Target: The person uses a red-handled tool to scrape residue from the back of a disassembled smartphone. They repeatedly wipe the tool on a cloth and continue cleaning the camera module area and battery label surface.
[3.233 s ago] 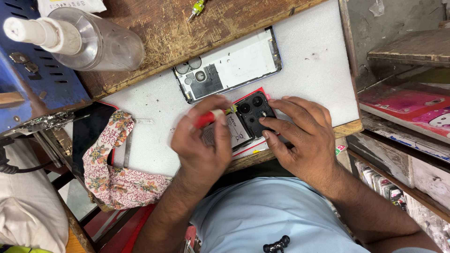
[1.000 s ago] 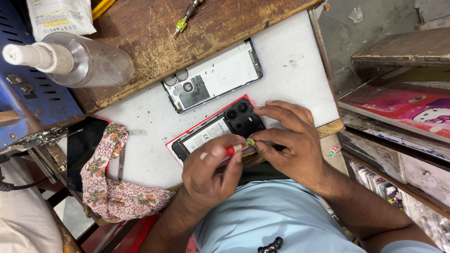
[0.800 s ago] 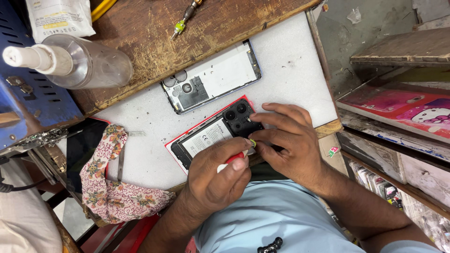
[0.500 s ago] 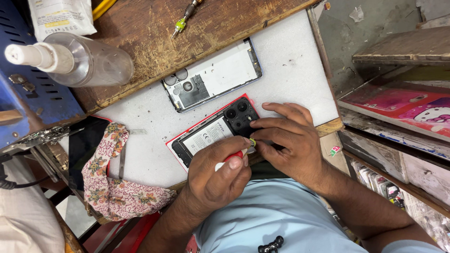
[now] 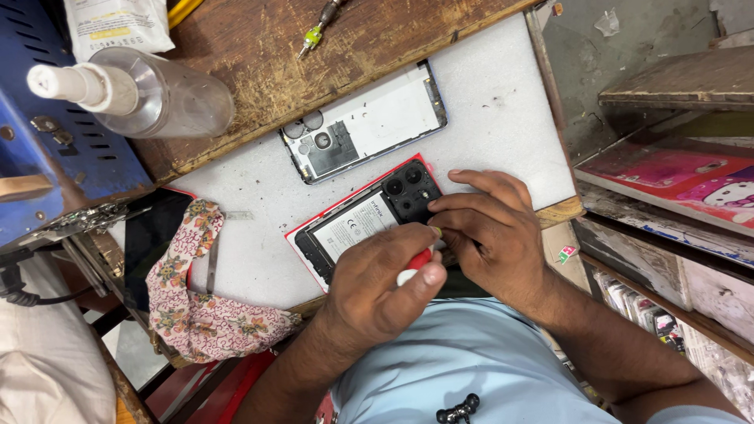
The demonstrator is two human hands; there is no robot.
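Phone with red frame lying back-up near the front edge of the white mat, black camera block toward the upper right, label panel exposed. Seen from the head camera – left hand curled tight around a red-handled screwdriver, thumb pressed on its pale end, tip at the phone's near edge beside the camera block. Right hand bent over the phone's right end, fingertips touching the camera block and pinching close to the tool tip; cannot tell whether anything small sits between those fingers.

Farther up the mat – a detached back cover, inner side up, just apart from the phone. On the wooden bench beyond, a clear spray bottle lying on its side, and a green-tipped screwdriver. Floral cloth draped off the mat's left edge.
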